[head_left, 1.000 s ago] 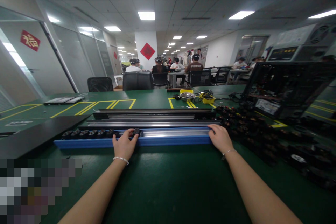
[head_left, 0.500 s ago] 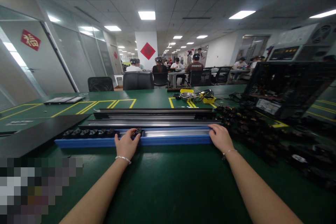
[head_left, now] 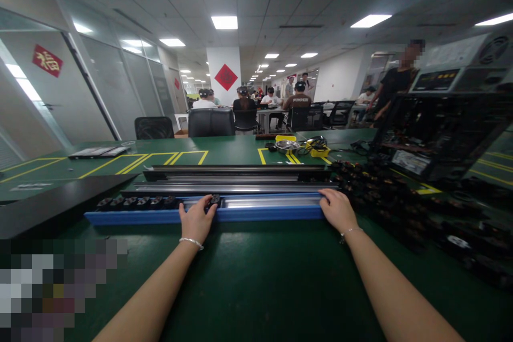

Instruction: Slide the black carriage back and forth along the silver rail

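A long blue channel [head_left: 264, 215] with a shiny metal inside lies across the table before me. At its left part, several small black modules [head_left: 143, 202] sit in a row. My left hand [head_left: 195, 222] is closed around another black module [head_left: 215, 201] in the channel, right of that row, with thumb and fingers on either side. My fingers partly hide the module. At the channel's right end, my right hand [head_left: 339, 211] grips the edge, thumb in front and fingers over the top.
Behind the channel lie dark metal rails [head_left: 240, 188]. A heap of black parts [head_left: 401, 203] spreads on the right, below an opened computer case [head_left: 436, 133]. Further back are a metal bowl [head_left: 287, 145] and a yellow tray [head_left: 319, 151]. A dark panel [head_left: 60, 200] lies left.
My left hand has shifted slightly right with the black module along the channel. My right hand stays in place. A person in dark clothes has come into view behind the computer case.
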Demonstrator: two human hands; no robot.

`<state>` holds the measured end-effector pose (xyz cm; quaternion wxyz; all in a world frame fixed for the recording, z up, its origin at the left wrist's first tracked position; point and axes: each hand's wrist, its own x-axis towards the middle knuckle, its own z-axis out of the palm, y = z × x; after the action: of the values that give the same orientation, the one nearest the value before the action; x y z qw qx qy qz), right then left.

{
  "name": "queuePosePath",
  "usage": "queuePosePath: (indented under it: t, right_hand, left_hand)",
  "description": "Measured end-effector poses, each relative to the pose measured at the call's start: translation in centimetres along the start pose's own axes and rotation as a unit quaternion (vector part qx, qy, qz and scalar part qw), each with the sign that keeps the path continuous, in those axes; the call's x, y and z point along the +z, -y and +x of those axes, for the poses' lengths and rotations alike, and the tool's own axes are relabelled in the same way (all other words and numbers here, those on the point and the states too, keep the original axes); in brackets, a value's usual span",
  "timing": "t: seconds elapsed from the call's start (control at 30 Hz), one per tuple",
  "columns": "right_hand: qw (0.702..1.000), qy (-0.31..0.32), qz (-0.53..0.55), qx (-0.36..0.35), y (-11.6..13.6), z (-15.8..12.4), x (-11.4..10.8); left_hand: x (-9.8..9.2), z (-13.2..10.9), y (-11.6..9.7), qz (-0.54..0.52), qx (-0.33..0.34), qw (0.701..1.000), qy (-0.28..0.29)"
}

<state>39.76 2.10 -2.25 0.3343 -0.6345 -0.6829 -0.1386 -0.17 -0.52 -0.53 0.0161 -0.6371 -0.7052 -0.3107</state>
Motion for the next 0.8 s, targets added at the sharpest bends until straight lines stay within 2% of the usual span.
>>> queuePosePath:
  t: [0.4, 0.8]
  right_hand:
    - [1.0, -0.015, 0.004, -0.007, 0.03, -0.04, 0.13]
    - [1.0, -0.007, 0.004, 0.0, -0.07, -0.06, 0.13]
  left_hand:
    - [0.51, -0.23, 0.04, 0.003, 0.04, 0.999, 0.001]
    - [0.23, -0.55, -0.6, 0.015, 0.062, 0.998, 0.021]
